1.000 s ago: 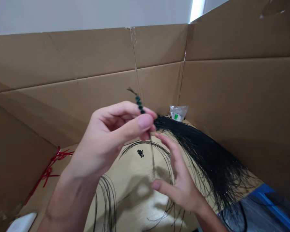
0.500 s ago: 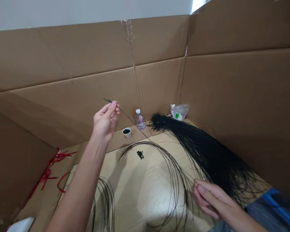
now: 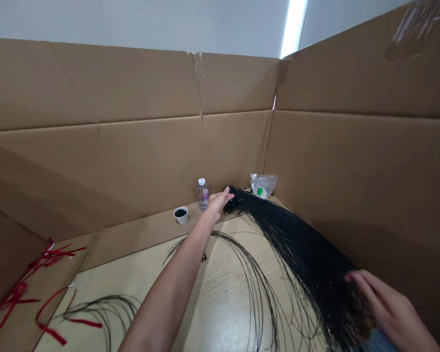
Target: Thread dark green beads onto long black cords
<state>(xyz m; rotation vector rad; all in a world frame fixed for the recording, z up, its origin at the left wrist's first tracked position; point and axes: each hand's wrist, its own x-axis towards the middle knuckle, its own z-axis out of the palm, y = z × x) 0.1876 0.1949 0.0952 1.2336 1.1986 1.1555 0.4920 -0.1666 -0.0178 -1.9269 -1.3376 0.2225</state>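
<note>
My left hand (image 3: 219,201) is stretched far forward, fingers extended, its tips touching the bound far end of a thick bundle of black wires (image 3: 297,244) that runs diagonally along the right cardboard wall. My right hand (image 3: 383,305) rests at the near, frayed end of the same bundle, fingers spread and slightly curled over the strands. Loose black wires (image 3: 256,278) arc across the pale wooden table surface (image 3: 150,278) between my arms. I can make out nothing gripped in either hand.
A small clear bottle (image 3: 203,194) and a white cup of dark beads (image 3: 181,214) stand by the back cardboard wall (image 3: 113,146). A plastic bag (image 3: 263,185) lies in the corner. Red strips (image 3: 33,283) and another wire loop (image 3: 102,310) lie at left.
My left hand, which pinched a thin wire held up in the air, has reached forward to the bundle's far end. My right hand moved right onto the bundle's near end. The view tilted up.
</note>
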